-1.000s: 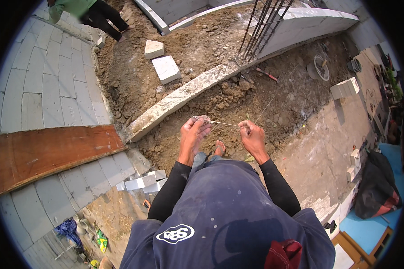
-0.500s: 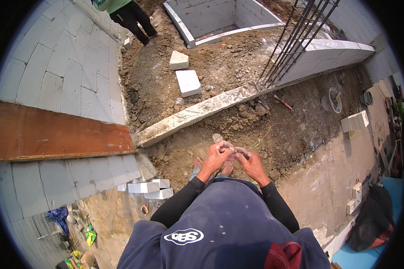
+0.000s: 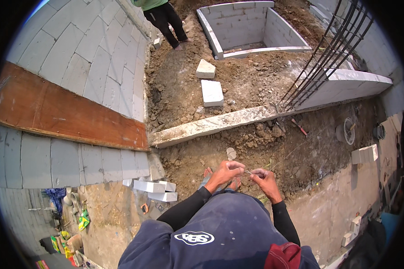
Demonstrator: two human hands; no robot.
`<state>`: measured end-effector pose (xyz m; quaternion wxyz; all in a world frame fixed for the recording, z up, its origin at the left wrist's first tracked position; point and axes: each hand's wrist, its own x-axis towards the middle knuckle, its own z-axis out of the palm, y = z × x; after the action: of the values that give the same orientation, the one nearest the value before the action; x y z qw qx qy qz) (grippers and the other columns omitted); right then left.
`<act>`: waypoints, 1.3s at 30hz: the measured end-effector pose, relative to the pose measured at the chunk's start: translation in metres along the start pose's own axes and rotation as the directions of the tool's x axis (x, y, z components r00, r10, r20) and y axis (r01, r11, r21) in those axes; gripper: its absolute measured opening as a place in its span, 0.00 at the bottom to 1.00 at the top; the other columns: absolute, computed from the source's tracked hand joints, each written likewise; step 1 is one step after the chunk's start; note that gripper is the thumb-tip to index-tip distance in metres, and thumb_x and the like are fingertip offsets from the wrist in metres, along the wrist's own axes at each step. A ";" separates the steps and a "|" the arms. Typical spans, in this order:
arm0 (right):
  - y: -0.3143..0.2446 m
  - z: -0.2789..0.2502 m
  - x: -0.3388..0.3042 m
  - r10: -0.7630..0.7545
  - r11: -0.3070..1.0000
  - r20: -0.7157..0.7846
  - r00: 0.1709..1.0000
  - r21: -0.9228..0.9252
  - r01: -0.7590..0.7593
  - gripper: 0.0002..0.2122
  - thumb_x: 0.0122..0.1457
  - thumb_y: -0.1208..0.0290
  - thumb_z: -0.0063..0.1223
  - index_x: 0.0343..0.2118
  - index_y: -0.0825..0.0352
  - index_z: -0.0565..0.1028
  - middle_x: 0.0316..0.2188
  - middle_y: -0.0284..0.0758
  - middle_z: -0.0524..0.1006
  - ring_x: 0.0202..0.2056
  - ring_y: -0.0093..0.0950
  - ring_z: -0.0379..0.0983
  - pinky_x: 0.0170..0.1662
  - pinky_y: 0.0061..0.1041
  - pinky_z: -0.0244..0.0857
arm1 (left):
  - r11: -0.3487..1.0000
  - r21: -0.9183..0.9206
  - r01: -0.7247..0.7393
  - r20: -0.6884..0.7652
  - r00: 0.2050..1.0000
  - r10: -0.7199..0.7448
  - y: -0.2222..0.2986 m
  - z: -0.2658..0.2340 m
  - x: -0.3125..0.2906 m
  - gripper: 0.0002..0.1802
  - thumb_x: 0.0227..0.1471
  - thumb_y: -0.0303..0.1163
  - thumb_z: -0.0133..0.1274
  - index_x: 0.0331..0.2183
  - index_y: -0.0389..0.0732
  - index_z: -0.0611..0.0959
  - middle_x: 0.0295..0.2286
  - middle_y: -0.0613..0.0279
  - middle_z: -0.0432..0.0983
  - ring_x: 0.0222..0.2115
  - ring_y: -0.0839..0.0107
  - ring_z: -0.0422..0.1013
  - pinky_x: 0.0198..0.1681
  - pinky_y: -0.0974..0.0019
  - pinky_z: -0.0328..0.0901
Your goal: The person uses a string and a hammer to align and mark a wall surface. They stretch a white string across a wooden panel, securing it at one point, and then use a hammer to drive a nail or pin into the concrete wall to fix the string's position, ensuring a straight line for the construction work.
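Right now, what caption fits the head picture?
Two bare hands, left hand and right hand, pinch thin pale string over brown dirt.

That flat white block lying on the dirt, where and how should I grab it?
Take the flat white block by its two long side edges, coming straight down from above with both hands. It lies flat on loose soil, with its broad face up and its sides exposed, so those edges look easiest to reach.

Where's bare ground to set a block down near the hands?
Free: the smooth tan strip right of the right hand, before the stacked white blocks. Crowded: clumpy brown soil ahead of the left hand, and white blocks to the left.
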<state>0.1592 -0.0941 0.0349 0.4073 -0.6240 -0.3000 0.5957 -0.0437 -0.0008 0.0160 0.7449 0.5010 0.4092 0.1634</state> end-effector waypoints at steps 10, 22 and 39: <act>0.000 0.006 -0.005 0.055 0.995 0.007 0.998 0.087 -0.056 0.11 0.57 0.71 0.61 0.36 0.75 0.78 0.27 0.33 0.80 0.29 0.19 0.75 0.33 0.19 0.68 | 0.967 -0.240 -0.085 -0.173 0.984 0.044 -0.008 0.009 0.012 0.20 0.58 0.29 0.55 0.50 0.29 0.77 0.38 0.56 0.79 0.36 0.72 0.77 0.43 0.68 0.73; 0.009 0.015 -0.004 -0.122 0.962 -0.088 0.989 -0.255 0.096 0.09 0.63 0.69 0.50 0.33 0.72 0.75 0.28 0.34 0.79 0.29 0.20 0.74 0.33 0.22 0.68 | 0.944 -0.330 -0.018 -0.136 0.990 -0.029 -0.005 0.013 0.008 0.13 0.56 0.26 0.58 0.43 0.32 0.78 0.38 0.56 0.79 0.36 0.71 0.77 0.43 0.68 0.74; 0.012 0.018 -0.003 -0.136 0.990 -0.026 0.990 -0.049 0.135 0.12 0.64 0.65 0.53 0.37 0.71 0.79 0.25 0.29 0.79 0.26 0.17 0.72 0.30 0.19 0.66 | 0.940 -0.341 0.019 -0.071 0.996 -0.046 -0.004 0.019 0.004 0.16 0.58 0.35 0.58 0.43 0.33 0.80 0.37 0.59 0.80 0.36 0.74 0.76 0.41 0.71 0.71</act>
<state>0.1400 -0.1003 0.0267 0.4363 -0.6202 -0.3497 0.5502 -0.0276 -0.0116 0.0143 0.8062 0.3512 0.4120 0.2386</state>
